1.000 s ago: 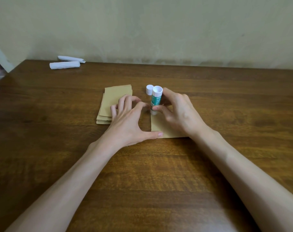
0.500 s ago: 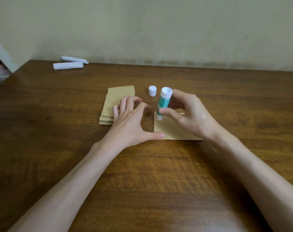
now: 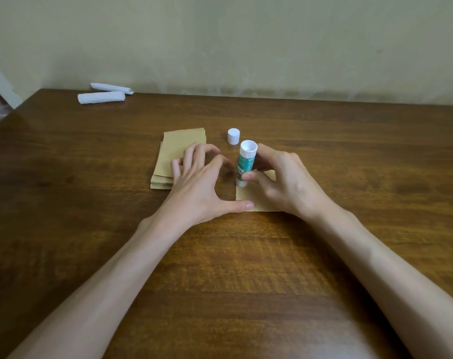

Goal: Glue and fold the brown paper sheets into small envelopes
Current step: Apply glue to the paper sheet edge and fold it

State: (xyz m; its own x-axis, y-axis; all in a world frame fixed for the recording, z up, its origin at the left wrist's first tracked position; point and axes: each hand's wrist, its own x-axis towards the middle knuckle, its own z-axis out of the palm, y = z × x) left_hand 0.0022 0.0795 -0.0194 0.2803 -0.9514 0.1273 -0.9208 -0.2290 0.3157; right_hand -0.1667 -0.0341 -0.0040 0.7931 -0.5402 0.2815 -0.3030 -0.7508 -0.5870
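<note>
the desk (image 3: 246, 268) is dark brown wood with a streaky grain, lighter and more orange toward the near edge. the sheet (image 3: 244, 194) is plain tan, and the stack (image 3: 180, 145) is the same tan. the glue stick (image 3: 245, 163) is white with a teal label bearing pale print and a small red mark. the cap (image 3: 233, 136) is white. the two rolls (image 3: 101, 97) are white. the wall (image 3: 246, 47) is pale yellowish cream, faintly blotchy.

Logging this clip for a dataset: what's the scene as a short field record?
left hand: thumb presses sheet at near left corner
right hand: grips glue stick upright, lower end at sheet's far left edge
cap: off, standing on table behind glue stick
stack: brown sheets, left of sheet, partly behind left fingers
rolls: two white, table's far left
</note>
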